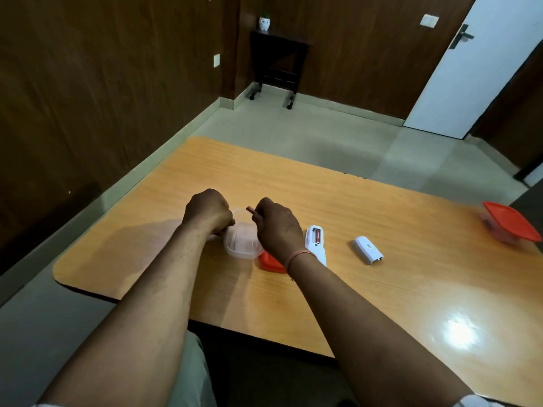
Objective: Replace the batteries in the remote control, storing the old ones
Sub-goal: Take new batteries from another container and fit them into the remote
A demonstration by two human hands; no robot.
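A small clear plastic container [241, 245] stands open on the wooden table [367, 218]. My left hand [209, 210] grips its left rim. My right hand [276, 227] hovers over it, pinching a reddish battery [250, 210] above the opening. An orange lid [271, 262] lies under my right wrist. The white remote [316, 243] lies face down to the right, its compartment open with one red battery [318, 237] inside. Its white back cover [368, 249] lies further right.
A second container with an orange lid [511, 224] sits at the table's far right edge. Beyond the table are a tiled floor, a dark side table [277, 63] with a small plant pot, and a white door [476, 63].
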